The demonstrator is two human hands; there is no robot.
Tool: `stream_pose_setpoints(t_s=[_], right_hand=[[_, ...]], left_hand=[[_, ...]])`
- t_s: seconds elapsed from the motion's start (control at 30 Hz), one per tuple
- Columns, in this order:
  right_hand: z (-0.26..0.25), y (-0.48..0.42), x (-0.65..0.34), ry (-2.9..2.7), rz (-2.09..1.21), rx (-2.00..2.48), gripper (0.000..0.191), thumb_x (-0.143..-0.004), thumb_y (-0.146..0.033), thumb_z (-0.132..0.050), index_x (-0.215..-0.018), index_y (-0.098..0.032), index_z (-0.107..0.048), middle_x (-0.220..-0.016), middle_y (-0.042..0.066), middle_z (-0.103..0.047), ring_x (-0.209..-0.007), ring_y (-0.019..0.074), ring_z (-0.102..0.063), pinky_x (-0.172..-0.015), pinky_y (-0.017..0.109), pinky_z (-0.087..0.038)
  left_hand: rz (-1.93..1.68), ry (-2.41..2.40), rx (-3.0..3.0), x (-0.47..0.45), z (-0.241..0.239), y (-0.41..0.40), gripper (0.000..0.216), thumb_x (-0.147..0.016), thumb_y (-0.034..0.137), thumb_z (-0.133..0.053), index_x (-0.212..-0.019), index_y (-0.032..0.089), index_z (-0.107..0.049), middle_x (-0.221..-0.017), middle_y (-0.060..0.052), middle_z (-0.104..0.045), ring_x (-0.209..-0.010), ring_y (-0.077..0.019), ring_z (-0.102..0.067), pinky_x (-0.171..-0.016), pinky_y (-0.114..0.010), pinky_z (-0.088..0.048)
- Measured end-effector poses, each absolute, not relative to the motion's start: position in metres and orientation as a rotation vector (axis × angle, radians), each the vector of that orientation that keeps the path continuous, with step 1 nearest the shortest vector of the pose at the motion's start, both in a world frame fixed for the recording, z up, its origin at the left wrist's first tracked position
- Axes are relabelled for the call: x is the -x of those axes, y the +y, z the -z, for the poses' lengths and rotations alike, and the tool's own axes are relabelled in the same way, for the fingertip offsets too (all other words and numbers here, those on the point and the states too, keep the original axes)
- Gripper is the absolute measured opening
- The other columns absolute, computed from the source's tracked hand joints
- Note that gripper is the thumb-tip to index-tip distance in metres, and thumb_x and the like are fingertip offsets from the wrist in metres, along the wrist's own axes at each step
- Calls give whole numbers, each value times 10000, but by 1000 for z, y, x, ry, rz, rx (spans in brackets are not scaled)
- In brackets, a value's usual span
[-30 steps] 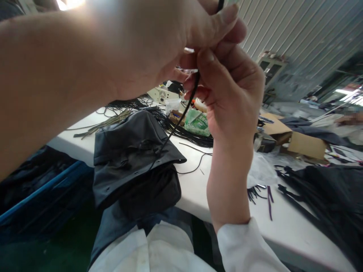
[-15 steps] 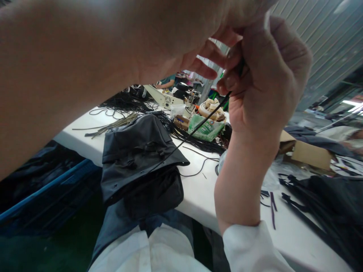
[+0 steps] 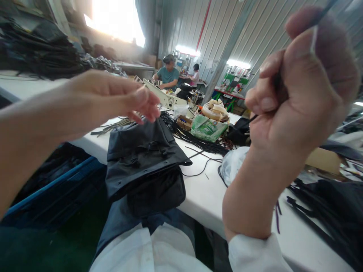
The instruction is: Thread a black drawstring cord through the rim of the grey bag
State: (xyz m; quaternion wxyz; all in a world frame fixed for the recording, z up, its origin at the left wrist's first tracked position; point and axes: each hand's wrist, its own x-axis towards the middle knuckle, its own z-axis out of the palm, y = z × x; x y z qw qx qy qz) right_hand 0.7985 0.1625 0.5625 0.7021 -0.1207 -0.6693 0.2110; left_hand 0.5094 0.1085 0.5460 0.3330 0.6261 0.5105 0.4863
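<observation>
My right hand [image 3: 303,79] is raised at the upper right, its fingers closed round a thin black cord [image 3: 253,118]. A short stretch of the cord shows below the fingers, and a dark end sticks out above them. My left hand [image 3: 121,94] hovers over the far end of a black bag [image 3: 138,151], its fingers loosely bent and apart with nothing visible between them. The bag lies partly on my lap and against the table edge. Small holes run along the rim of its flap, and the flap carries dark straps and buckles.
On the white table [image 3: 198,192] lie bundled black cords [image 3: 193,139], a green-white bag [image 3: 210,127] of beige strips, and a clear plastic bag [image 3: 234,164]. A blue crate [image 3: 56,189] stands at left, black fabric [image 3: 337,204] lies at right. Co-workers [image 3: 168,73] sit beyond.
My left hand has come away from my right hand, down and left to above the bag. My right hand has moved up and right with the cord. The view takes in more of the room.
</observation>
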Motion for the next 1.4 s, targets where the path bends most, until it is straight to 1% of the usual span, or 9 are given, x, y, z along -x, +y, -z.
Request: stream_pose_setpoints(t_s=[0.13, 0.23, 0.3, 0.47, 0.7, 0.83, 1.03, 1.23, 1.4], right_hand=[[-513, 153, -797, -1592, -599, 315, 91, -1086, -248, -787, -1105, -284, -870, -783, -17, -682, -520, 82, -502, -414, 233, -313], [-454, 143, -775, -1925, -804, 437, 83, -1094, -261, -770, -1142, -241, -834, -845, -7, -777, -643, 122, -692, -558, 225, -524], [-406, 137, -750, -2180, -881, 450, 80, -1077, -184, -763, -1122, -208, -824, -934, 22, -822, -793, 155, -772, -727, 243, -598], [-304, 128, -686, -2623, -826, 576, 110, -1096, -191, -731, -1137, -203, -832, -1136, 71, -851, -1037, 226, -807, -909, 284, -584], [-274, 140, -636, -2944, -343, 703, 265, -1174, -324, -586, -1187, -241, -837, -1101, 108, -799, -966, 262, -782, -740, 306, -521], [-274, 152, -623, -2928, -424, 610, 232, -1153, -301, -649, -1250, -291, -860, -1205, 88, -777, -1046, 230, -767, -808, 279, -523], [-267, 153, -614, -2891, -604, 593, 155, -1095, -214, -737, -1180, -207, -867, -1154, 95, -836, -1047, 232, -787, -873, 274, -537], [-260, 153, -615, -2853, -634, 571, 161, -1100, -185, -697, -1163, -217, -841, -1213, 88, -836, -1061, 223, -794, -861, 265, -536], [-256, 153, -616, -2829, -688, 512, 169, -1069, -137, -702, -1148, -209, -834, -1204, 67, -848, -1070, 226, -798, -854, 269, -536]], left_hand=[[-1054, 1491, -1212, -438, -446, 62, 695, -591, 613, -1060, -1069, 135, -903, -986, -147, -841, -946, -411, -815, -800, -441, -704], [-955, 1510, -1022, -407, -353, 10, 766, -675, 837, -928, -1038, 163, -920, -934, -187, -839, -844, -395, -809, -777, -426, -701], [-966, 1477, -850, -403, -297, -22, 737, -758, 847, -868, -1057, 175, -915, -996, -205, -846, -892, -393, -816, -782, -408, -699], [-1015, 1441, -573, -437, -219, -61, 840, -742, 755, -961, -1335, 175, -836, -1309, -226, -808, -1168, -423, -791, -904, -442, -704], [-1450, 1363, -353, -485, -199, -36, 843, -693, 582, -1075, -1349, 145, -776, -1368, -229, -784, -1226, -422, -779, -932, -452, -702], [-1587, 1357, -295, -488, -201, -17, 898, -633, 576, -1104, -1339, 131, -772, -1329, -204, -801, -1162, -375, -797, -965, -429, -690], [-1578, 1349, -275, -482, -205, -10, 888, -583, 525, -1129, -1300, 126, -791, -1297, -184, -810, -1055, -326, -801, -908, -395, -688], [-1617, 1350, -293, -485, -204, -12, 838, -656, 493, -1103, -1336, 126, -777, -1374, -184, -784, -1193, -335, -766, -949, -382, -694], [-1611, 1369, -282, -488, -209, -12, 854, -633, 485, -1111, -1331, 125, -777, -1363, -183, -788, -1139, -327, -790, -938, -376, -700]])
